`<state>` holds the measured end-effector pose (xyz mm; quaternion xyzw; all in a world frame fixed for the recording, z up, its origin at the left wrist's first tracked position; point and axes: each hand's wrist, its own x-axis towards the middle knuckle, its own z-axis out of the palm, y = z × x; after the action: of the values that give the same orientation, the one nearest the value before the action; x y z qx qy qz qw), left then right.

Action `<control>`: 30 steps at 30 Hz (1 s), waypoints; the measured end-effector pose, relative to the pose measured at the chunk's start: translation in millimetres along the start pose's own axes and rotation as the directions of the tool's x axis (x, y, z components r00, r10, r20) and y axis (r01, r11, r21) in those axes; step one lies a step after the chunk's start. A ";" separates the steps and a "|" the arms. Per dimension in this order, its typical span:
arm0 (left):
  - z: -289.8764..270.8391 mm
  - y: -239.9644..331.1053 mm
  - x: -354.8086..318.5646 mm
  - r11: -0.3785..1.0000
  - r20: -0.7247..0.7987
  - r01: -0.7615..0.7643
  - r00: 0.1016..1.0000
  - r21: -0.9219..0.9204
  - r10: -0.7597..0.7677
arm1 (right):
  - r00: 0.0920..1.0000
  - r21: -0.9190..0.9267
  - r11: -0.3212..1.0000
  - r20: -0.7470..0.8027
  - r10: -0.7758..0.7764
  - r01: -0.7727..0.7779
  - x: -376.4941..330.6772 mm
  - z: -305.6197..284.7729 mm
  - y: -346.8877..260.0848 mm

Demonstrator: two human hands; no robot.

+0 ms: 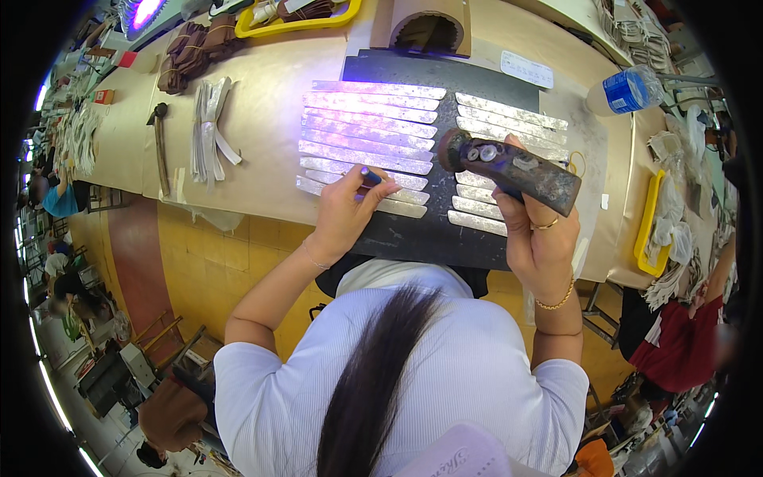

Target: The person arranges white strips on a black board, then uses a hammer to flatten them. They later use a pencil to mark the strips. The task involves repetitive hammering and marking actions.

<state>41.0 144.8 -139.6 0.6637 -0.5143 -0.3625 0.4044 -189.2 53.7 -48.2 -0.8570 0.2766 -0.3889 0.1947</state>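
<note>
My left hand [343, 213] pinches a short dark-blue rod-like tool [369, 176], its end pointing up, over the lower strips of the left column. What its lower end touches is hidden by my fingers. My right hand [544, 238] grips a hammer [520, 171] with a dark, worn metal head, raised above the right column of strips. The hammer's handle is mostly hidden in my hand. Two columns of pale, silvery flat strips, the left strips [369, 126] and the right strips [509, 114], lie side by side on a dark mat [397, 243].
Left on the table lie another hammer [161, 147], pale strips [208, 135] and brown bundles [187, 57]. A yellow tray [298, 25] and a brown arched block [457, 36] stand at the back. At right are a water bottle [625, 91], another yellow tray [648, 226] and a co-worker's red sleeve [683, 350].
</note>
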 end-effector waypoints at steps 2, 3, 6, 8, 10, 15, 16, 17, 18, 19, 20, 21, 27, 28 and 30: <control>2.9 -6.5 -3.1 1.000 -0.001 0.003 1.000 0.003 -0.003 | 0.999 0.028 0.999 -0.011 -0.032 0.032 3.7 3.2 -0.5; 5.9 -10.2 -3.4 0.999 -0.029 -0.026 0.999 -0.019 0.025 | 1.000 0.026 0.999 -0.001 -0.025 0.025 3.2 3.5 -0.9; 11.6 -15.6 -1.4 0.994 -0.087 -0.095 0.992 -0.051 0.091 | 1.000 0.025 1.000 0.016 -0.009 0.009 1.8 4.0 -2.0; 11.2 -14.8 -0.6 0.993 -0.087 -0.116 0.990 -0.028 0.113 | 1.000 0.031 1.000 0.013 -0.005 0.004 1.4 3.9 -2.2; 11.4 -13.4 -0.2 0.993 -0.080 -0.116 0.990 -0.005 0.115 | 1.000 0.033 0.999 0.015 -0.003 0.002 0.7 3.4 -1.5; 12.1 -15.4 -1.0 0.970 -0.044 -0.182 0.981 0.162 0.191 | 0.998 0.018 1.000 0.061 0.015 -0.016 3.6 -0.5 -5.3; 10.7 -10.2 -0.7 0.948 -0.015 -0.219 0.973 0.230 0.229 | 0.997 0.021 1.000 0.076 0.009 -0.011 3.6 -1.4 -5.4; 10.1 -6.8 -1.1 0.920 0.016 -0.256 0.965 0.296 0.264 | 0.996 0.024 1.000 0.092 0.003 -0.005 3.3 -1.8 -5.5; 10.0 -5.0 -1.0 0.906 -0.004 -0.308 0.946 0.292 0.323 | 0.999 0.089 0.996 0.034 0.002 -0.005 0.9 0.2 -6.9; 11.8 -2.6 -1.5 0.888 -0.025 -0.358 0.924 0.289 0.381 | 1.000 0.154 0.988 -0.022 0.004 0.000 -5.1 2.8 -10.4; 14.0 -0.8 -1.7 0.867 -0.046 -0.407 0.898 0.289 0.437 | 0.998 0.214 0.977 -0.059 -0.011 0.024 -7.7 3.1 -12.9; 14.4 -6.4 -1.2 0.831 0.003 -0.444 0.882 0.334 0.471 | 0.997 0.266 0.961 -0.034 -0.073 0.079 -5.6 2.6 -14.4; 10.2 -4.7 -2.8 0.830 0.062 -0.444 0.891 0.338 0.451 | 0.905 -0.075 0.994 0.423 -0.043 0.082 -11.5 12.1 -16.2; 9.8 -3.9 -4.1 0.834 0.058 -0.436 0.894 0.340 0.444 | 0.883 -0.149 0.985 0.469 -0.003 0.082 -10.9 8.3 -19.6; 9.4 0.3 -6.7 0.842 0.056 -0.425 0.900 0.331 0.432 | 0.924 -0.009 1.000 0.383 0.016 -0.014 -12.0 3.8 -23.6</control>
<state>31.1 149.7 -142.8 0.5949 -0.6992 -0.1633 0.3614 -185.2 79.8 -44.3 -0.9149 0.2409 -0.2115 0.2452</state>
